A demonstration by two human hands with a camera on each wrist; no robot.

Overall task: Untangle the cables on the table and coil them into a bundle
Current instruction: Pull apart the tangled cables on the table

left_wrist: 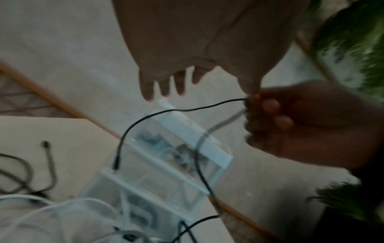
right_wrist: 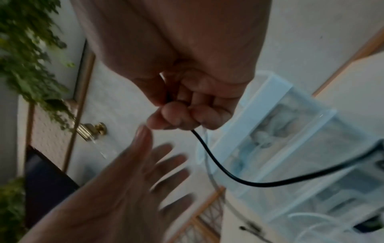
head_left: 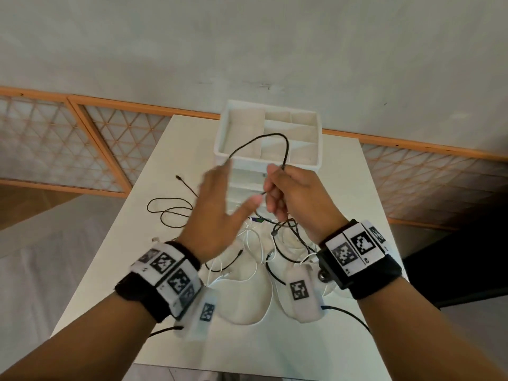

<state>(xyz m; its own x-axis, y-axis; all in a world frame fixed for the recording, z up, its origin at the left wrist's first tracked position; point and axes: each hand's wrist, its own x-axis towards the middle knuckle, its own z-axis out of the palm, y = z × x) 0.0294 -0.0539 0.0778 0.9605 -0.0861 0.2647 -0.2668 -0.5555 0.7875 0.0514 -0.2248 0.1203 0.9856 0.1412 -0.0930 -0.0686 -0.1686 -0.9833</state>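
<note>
Above the desk (head_left: 341,215), the right hand (head_left: 297,196) gripped a looped black cable (head_left: 286,149) in curled fingers. The left hand (head_left: 217,210) hovered beside it, fingers spread, holding nothing. Other cables (head_left: 258,243) lay tangled below.

My right hand (head_left: 295,193) was raised at about one o'clock, its fingers (right_wrist: 182,115) curled into a closed fist. My left hand (head_left: 217,213) hovered at eleven o'clock, blurred, its fingers (right_wrist: 166,162) spread straight, thumb reaching toward the right fist.

Left hand (head_left: 217,204) motion-blurred; black cable (head_left: 275,141) hidden inside right hand (head_left: 291,193); worktop (head_left: 115,243) tangle partly covered by wrists.
</note>
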